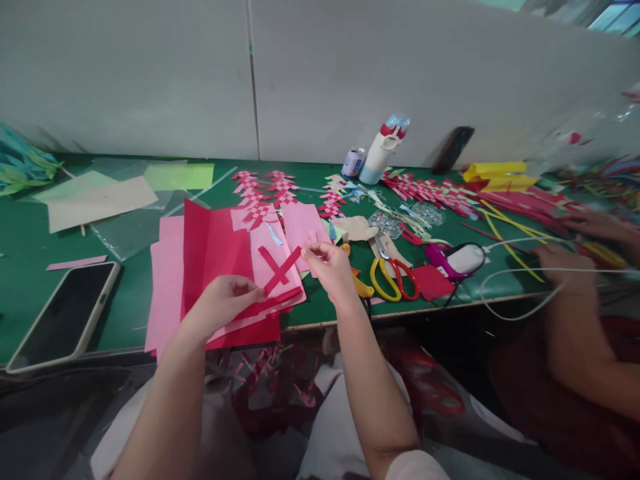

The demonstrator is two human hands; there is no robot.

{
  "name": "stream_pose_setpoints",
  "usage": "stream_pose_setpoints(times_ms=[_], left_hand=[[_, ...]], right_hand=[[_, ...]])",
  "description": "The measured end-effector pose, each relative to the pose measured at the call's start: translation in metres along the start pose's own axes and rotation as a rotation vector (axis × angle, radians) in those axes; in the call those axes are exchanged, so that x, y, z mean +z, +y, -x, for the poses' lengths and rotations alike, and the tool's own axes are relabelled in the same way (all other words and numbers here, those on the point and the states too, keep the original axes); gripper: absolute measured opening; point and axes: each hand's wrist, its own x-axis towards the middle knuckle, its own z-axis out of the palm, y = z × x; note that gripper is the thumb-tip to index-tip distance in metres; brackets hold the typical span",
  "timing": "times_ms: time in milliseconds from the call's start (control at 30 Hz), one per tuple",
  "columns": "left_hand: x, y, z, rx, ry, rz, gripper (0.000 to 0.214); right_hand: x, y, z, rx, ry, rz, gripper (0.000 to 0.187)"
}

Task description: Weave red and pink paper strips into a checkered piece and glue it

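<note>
Two red paper strips (279, 269) cross in an X above a pink paper sheet (260, 237). Fingers of my left hand (225, 303) are pinched at the lower left end of one strip. At its upper right end, my right hand (330, 267) grips the same strip between thumb and fingers. Another red strip (287, 295) lies just under the X, beside my left fingertips. Red paper sheets (220, 243) and more pink sheets (167, 267) are stacked beneath and left of my hands. Woven pink and red paper pieces (285, 187) lie beyond them.
Scissors (385, 277) with yellow and red handles lie right of my right hand. A phone (65, 317) rests at the left edge. A white bottle (383, 153) and a can (353, 163) stand by the wall. Another person's hands (563, 263) work at the far right near a white cable (520, 270).
</note>
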Motion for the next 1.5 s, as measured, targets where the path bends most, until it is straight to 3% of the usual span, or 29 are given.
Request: stream_pose_setpoints(times_ms=[100, 200, 433, 700, 867, 1100, 1500], left_hand=[[-0.002, -0.002, -0.001, -0.001, 0.069, -0.04, 0.034], [0.0, -0.002, -0.002, 0.061, 0.162, 0.055, 0.042], [0.016, 0.004, 0.0, 0.106, 0.059, 0.176, 0.042], [0.016, 0.005, 0.0, 0.047, 0.067, 0.312, 0.033], [0.014, 0.005, 0.002, 0.03, -0.013, 0.212, 0.033], [0.013, 0.0, -0.001, 0.046, 0.071, 0.263, 0.031], [0.008, -0.006, -0.003, 0.007, 0.108, 0.332, 0.034]], right_hand=[[-0.001, 0.0, 0.002, 0.017, -0.059, -0.023, 0.018], [0.001, -0.004, 0.006, 0.024, -0.18, -0.005, 0.018], [0.013, -0.017, 0.017, -0.036, -0.392, 0.087, 0.017], [0.011, -0.014, 0.015, 0.027, -0.412, 0.037, 0.021], [0.01, -0.012, 0.016, 0.015, -0.451, 0.081, 0.017], [0.013, -0.008, 0.016, -0.005, -0.497, 0.137, 0.017], [-0.002, -0.008, 0.009, 0.035, -0.391, 0.137, 0.021]])
